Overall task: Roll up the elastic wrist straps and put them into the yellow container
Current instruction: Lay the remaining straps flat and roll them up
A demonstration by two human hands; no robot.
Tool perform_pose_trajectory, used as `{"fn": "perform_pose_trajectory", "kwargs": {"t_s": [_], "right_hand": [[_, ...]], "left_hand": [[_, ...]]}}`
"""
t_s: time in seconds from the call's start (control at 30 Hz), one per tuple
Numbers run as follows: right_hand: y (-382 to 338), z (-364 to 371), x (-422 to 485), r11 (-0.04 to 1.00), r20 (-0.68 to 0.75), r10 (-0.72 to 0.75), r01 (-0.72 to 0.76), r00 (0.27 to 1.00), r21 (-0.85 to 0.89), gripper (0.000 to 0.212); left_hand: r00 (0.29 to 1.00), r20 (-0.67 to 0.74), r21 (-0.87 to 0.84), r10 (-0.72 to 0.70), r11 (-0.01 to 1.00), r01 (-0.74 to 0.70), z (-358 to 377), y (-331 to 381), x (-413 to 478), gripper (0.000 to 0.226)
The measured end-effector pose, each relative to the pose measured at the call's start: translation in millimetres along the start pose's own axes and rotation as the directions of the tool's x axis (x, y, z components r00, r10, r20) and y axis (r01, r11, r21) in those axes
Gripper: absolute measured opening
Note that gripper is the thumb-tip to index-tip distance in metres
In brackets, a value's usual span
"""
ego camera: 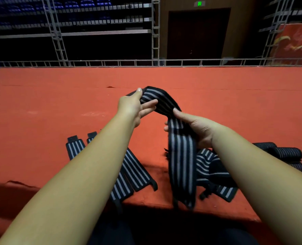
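One striped strap (164, 101) held up over the red carpet (58, 96), with my left hand (131, 107) and right hand (194, 128) both on it.

My left thumb lies on top of its upper end with the fingers underneath, pinching it. My right hand grips it lower down, thumb across the front and fingers curled behind, and the rest hangs slack. Two flat straps (136, 172) lie under my left forearm. A loose heap of straps (210, 167) lies beneath my right wrist, and rolled straps (286, 152) sit further right.
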State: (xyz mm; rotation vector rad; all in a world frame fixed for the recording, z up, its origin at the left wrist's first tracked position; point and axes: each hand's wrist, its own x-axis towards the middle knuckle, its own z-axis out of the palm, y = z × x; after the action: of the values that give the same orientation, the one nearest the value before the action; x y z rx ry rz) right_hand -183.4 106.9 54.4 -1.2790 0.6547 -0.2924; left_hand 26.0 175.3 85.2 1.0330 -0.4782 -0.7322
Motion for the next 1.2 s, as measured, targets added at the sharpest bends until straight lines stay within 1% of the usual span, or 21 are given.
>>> {"fn": "perform_pose_trajectory", "kwargs": {"t_s": [0.03,0.1,0.17,0.2,0.23,0.27,0.33,0.37,0.43,0.53,0.63,0.73,0.97,1.1,1.2], "right_hand": [[2.1,-0.4,0.7,0.998,0.013,0.009,-0.009,1.0,-0.07,0.04],[7.5,0.3,3.1,0.989,0.045,0.029,-0.022,0.999,-0.147,0.019],[14.1,2.4,7.0,0.986,0.056,0.065,-0.055,0.996,-0.155,0.018],[17.0,3.5,8.9,0.984,0.059,0.078,-0.068,0.995,-0.162,0.019],[20.0,4.3,11.2,0.982,0.058,0.086,-0.075,0.995,-0.173,0.019],[23.7,5.3,13.2,0.979,0.057,0.097,-0.085,0.994,-0.185,0.017],[31.9,7.1,16.4,0.966,0.081,0.135,-0.113,0.988,-0.232,0.014],[36.1,8.3,18.5,0.957,0.1,0.148,-0.117,0.984,-0.265,0.013],[43.4,13.2,22.2,0.949,0.117,0.151,-0.111,0.982,-0.295,0.015],[50.3,21.2,28.8,0.959,0.099,0.136,-0.106,0.986,-0.262,0.02],[56.9,29.7,32.7,0.96,0.096,0.142,-0.113,0.985,-0.256,0.029],[66.5,39.6,37.3,0.96,0.095,0.144,-0.116,0.985,-0.255,0.039],[80.7,52.6,52.5,0.972,0.073,0.125,-0.108,0.989,-0.208,0.036],[83.1,55.3,61.8,0.973,0.047,0.122,-0.11,0.991,-0.203,0.044],[84.4,54.1,73.7,0.976,-0.017,0.098,-0.1,0.995,-0.194,0.052]], "left_hand": [[1.0,-0.013,-0.026,-0.003,1.0,0.003,-0.9,0.8,4.5,0.047],[1.0,-0.02,-0.035,0.005,0.999,-0.006,-3.7,1.8,10.2,0.063],[0.997,-0.051,0.038,0.056,0.998,-0.054,-8.5,0.2,15.8,0.071],[0.995,-0.057,0.083,0.086,0.993,-0.081,-10.0,-1.2,14.8,0.069],[0.991,-0.064,0.138,0.12,0.984,-0.11,-12.8,-3.5,15.3,0.064],[0.984,-0.069,0.207,0.166,0.967,-0.149,-15.6,-5.6,14.7,0.051],[0.962,-0.072,0.348,0.262,0.911,-0.222,-24.8,-9.9,17.7,0.016],[0.954,-0.073,0.404,0.29,0.883,-0.238,-29.9,-11.9,19.7,0.005],[0.939,-0.056,0.508,0.34,0.819,-0.267,-40.9,-15.2,22.4,0.007],[0.935,-0.028,0.586,0.354,0.764,-0.271,-59.1,-19.4,24.6,0.007],[0.939,-0.012,0.617,0.343,0.742,-0.263,-77.0,-24.6,27.0,0.007],[0.946,-0.004,0.607,0.325,0.753,-0.256,-88.9,-28.9,26.0,0.007],[0.964,-0.023,0.568,0.264,0.797,-0.204,-108.4,-31.8,28.2,0.006],[0.964,-0.015,0.559,0.265,0.801,-0.212,-115.5,-31.9,26.7,0.006],[0.969,-0.028,0.568,0.246,0.802,-0.187,-122.1,-32.7,27.8,0.006]]}}
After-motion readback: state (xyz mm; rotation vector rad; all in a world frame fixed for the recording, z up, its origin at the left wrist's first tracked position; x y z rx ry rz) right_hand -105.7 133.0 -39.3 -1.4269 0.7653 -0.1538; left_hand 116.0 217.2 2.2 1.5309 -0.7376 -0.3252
